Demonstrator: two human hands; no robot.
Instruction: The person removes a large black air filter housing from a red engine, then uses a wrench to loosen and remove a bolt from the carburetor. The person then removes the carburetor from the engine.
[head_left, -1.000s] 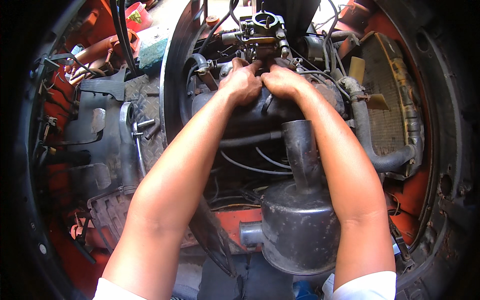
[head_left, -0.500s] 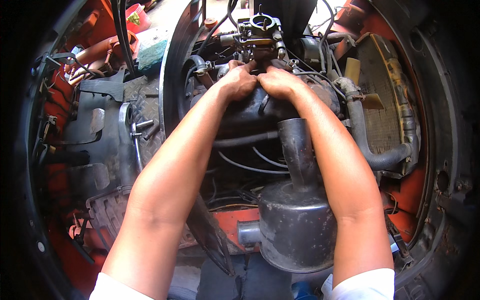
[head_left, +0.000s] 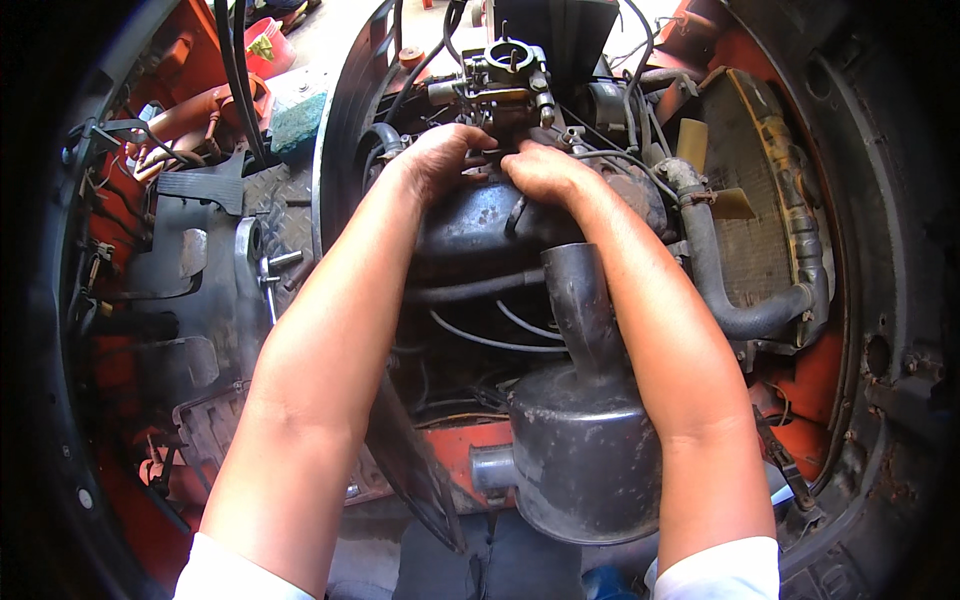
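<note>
Both my arms stretch forward over an engine, its black valve cover (head_left: 470,222) below my hands. At the far side of the cover stands a metal carburetor (head_left: 510,62) with a round open throat. My left hand (head_left: 442,160) is just below and left of the carburetor's base, its thumb and fingers apart with a gap between them. My right hand (head_left: 545,172) is at the base's near right side, fingers bent inward; whatever they grip is hidden. Under my right forearm sits a black air cleaner canister (head_left: 585,460) with an upright pipe (head_left: 578,290).
At right is a radiator (head_left: 765,230) with a thick hose (head_left: 705,245) and a yellowish fan blade (head_left: 692,146). On the left are a pedal (head_left: 203,188) and a ratchet-like metal tool (head_left: 270,275) on the chequered plate. A red bucket (head_left: 272,50) stands far left.
My left hand has moved left, away from my right hand, and its fingers have spread. The right hand stays at the carburetor's base. The whole view has shifted slightly.
</note>
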